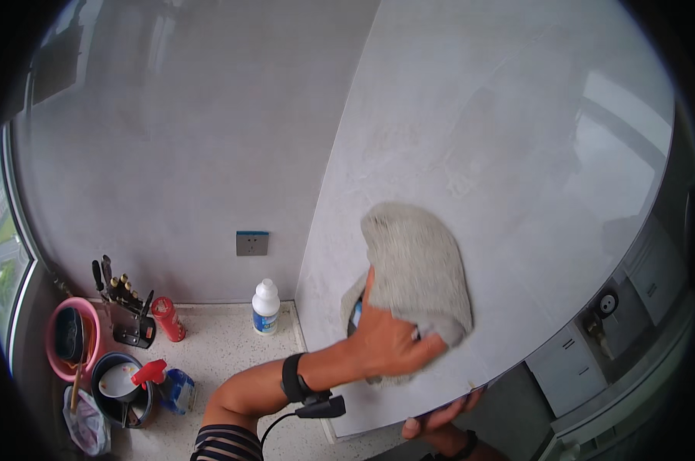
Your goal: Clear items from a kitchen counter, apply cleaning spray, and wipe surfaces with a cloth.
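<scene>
My left hand (390,340) reaches in from the lower left and holds a grey, fluffy cloth (416,265) against the glossy marbled wall panel (514,230). The cloth covers most of its fingers; the thumb shows at the cloth's lower edge. A small blue and white patch shows beside the cloth's left fold. My right hand (442,415) is lower, at the panel's bottom right edge, with its thumb and fingertips showing. The edge hides much of this hand, so its grip is unclear. Both wrists wear black straps; a cable runs from the left one.
A white bottle (266,308) stands on the speckled counter (226,369) near the corner. Further left are a red canister (168,320), a knife block (134,331), a pink basin (98,340), a dark pot (145,412) and a red-topped spray bottle (177,392). A socket (252,244) is on the wall.
</scene>
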### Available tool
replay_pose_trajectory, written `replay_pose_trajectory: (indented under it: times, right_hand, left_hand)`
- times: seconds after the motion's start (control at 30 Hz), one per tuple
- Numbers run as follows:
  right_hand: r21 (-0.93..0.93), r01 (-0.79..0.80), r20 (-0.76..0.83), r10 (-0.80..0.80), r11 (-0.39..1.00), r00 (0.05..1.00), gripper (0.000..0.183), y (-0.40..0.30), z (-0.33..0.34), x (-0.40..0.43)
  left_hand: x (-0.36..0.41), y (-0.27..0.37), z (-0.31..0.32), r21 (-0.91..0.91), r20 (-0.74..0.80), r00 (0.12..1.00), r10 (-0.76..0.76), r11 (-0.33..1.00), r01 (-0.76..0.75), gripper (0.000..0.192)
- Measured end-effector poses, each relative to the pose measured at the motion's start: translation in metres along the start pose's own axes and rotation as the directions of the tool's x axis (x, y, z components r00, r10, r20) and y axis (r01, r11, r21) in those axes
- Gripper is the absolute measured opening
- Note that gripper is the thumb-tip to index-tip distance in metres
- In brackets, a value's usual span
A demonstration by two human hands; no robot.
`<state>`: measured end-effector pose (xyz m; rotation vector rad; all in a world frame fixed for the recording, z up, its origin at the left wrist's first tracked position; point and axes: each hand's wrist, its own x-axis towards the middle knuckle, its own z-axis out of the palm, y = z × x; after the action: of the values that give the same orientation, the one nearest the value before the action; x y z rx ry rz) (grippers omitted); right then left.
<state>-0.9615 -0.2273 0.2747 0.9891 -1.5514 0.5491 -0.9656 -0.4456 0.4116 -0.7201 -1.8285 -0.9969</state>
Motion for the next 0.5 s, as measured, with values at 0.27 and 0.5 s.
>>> replay_pose_trajectory:
  times: [0.27, 0.5]
  right_hand:
    - [0.017, 0.009, -0.066, -0.008, 1.000, 0.998, 0.088, -0.007, 0.010, 0.006]
    - [0.059, 0.022, -0.091, -0.017, 0.998, 0.996, 0.084, 0.000, 0.021, 0.007]
  left_hand:
    - [0.196, 0.010, -0.051, 0.166, -0.290, 0.884, 0.367, 0.929, -0.331, 0.049]
    - [0.255, -0.178, -0.103, 0.454, -0.265, 0.959, 0.103, 0.890, 0.030, 0.036]
